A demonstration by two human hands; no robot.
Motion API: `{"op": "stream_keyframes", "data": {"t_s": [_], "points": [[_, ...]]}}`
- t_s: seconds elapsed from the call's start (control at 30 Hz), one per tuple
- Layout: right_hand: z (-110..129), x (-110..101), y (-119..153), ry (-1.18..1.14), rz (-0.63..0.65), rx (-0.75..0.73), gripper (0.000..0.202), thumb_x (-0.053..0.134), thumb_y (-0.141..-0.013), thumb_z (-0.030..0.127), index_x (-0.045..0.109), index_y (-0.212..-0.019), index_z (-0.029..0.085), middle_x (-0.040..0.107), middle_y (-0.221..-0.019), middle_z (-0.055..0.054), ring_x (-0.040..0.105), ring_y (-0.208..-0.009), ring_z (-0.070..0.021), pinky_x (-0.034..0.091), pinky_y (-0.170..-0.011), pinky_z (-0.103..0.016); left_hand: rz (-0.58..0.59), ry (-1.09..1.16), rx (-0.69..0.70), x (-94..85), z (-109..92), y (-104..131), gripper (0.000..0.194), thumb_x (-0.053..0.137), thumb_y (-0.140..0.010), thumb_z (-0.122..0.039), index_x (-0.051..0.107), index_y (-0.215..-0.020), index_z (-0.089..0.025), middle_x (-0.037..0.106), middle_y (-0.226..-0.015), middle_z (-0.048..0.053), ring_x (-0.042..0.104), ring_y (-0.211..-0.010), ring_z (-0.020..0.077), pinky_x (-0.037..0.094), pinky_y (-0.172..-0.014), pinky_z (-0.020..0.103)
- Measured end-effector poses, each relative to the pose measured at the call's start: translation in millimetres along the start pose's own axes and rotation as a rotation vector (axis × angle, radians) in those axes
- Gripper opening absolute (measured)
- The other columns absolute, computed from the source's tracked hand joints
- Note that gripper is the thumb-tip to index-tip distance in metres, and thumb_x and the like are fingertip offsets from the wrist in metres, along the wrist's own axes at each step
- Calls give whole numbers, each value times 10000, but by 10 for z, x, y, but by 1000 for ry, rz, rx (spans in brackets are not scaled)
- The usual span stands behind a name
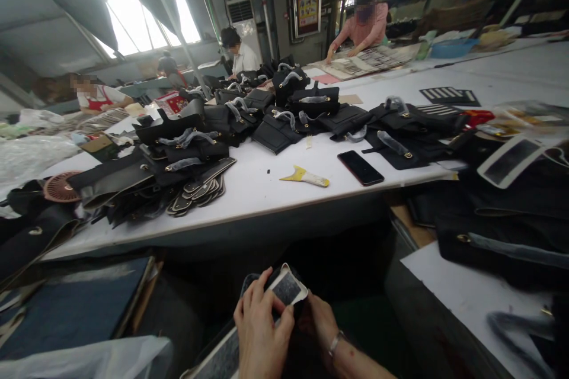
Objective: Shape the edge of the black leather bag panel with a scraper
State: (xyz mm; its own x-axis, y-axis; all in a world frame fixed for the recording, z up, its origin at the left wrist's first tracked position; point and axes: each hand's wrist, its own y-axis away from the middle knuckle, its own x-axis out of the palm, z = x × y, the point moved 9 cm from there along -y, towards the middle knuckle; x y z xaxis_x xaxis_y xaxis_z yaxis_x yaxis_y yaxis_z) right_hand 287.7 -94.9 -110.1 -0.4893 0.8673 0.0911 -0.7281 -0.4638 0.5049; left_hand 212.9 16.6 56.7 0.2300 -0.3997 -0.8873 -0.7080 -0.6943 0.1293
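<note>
My left hand [264, 323] bends its fingers over a dark grey panel with a white border [287, 288], thumb and fingertips pressing at its near edge. Around the panel's right corner closes my right hand [320, 321], a bracelet on its wrist; its fingertips are partly hidden behind dark material. The panel seems to belong to a black bag piece in my lap, though the dark surroundings blur its outline. A longer white-edged grey strip [221, 357] runs down to the lower left, under my left hand.
Black handbags [271, 130] with wrapped handles crowd the white table [249, 189]. Nearer lie a phone [360, 167], a yellow-and-white scraper-like tool [304, 176], stacked dark pieces [200, 192] and a pink fan [62, 187]. More bags [502, 243] flank me at right. Several people work beyond.
</note>
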Motion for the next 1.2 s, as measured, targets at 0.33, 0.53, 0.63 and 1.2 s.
{"op": "stream_keyframes", "data": {"t_s": [0.33, 0.53, 0.63, 1.2], "points": [[1232, -82, 1355, 920, 53, -1358, 439, 431, -964, 82, 497, -1398, 98, 609, -1339, -137, 496, -1323, -227, 497, -1041, -314, 60, -9, 12, -31, -24, 14, 148, 526, -815, -230, 664, -763, -225, 501, -1480, 38, 410, -1364, 285, 296, -1085, 508], [1295, 143, 1426, 1180, -110, -1544, 362, 416, -956, 86, 607, -1257, 26, 655, -1268, -156, 518, -1296, -292, 587, -924, -360, -76, 11, 68, -105, -59, 63, 151, 543, -812, -178, 654, -717, -213, 564, -1418, 64, 464, -1319, 293, 315, -1066, 523], [1313, 205, 1447, 1257, -157, -1584, 369, 408, -923, 39, 649, -1202, 39, 677, -1240, -130, 593, -1213, -289, 604, -887, -368, -115, 50, 92, -96, -58, 65, 152, 553, -809, -173, 643, -693, -214, 581, -1398, 68, 483, -1299, 306, 322, -1050, 552], [1201, 524, 1562, 1284, -127, -1596, 354, 413, -886, 41, 666, -1130, 1, 697, -1152, -184, 639, -1115, -307, 607, -848, -425, -363, 172, 148, -266, 303, 522, 124, 585, -848, -177, 658, -818, -272, 676, -957, 8, 603, -943, 232, 335, -871, 426]]}}
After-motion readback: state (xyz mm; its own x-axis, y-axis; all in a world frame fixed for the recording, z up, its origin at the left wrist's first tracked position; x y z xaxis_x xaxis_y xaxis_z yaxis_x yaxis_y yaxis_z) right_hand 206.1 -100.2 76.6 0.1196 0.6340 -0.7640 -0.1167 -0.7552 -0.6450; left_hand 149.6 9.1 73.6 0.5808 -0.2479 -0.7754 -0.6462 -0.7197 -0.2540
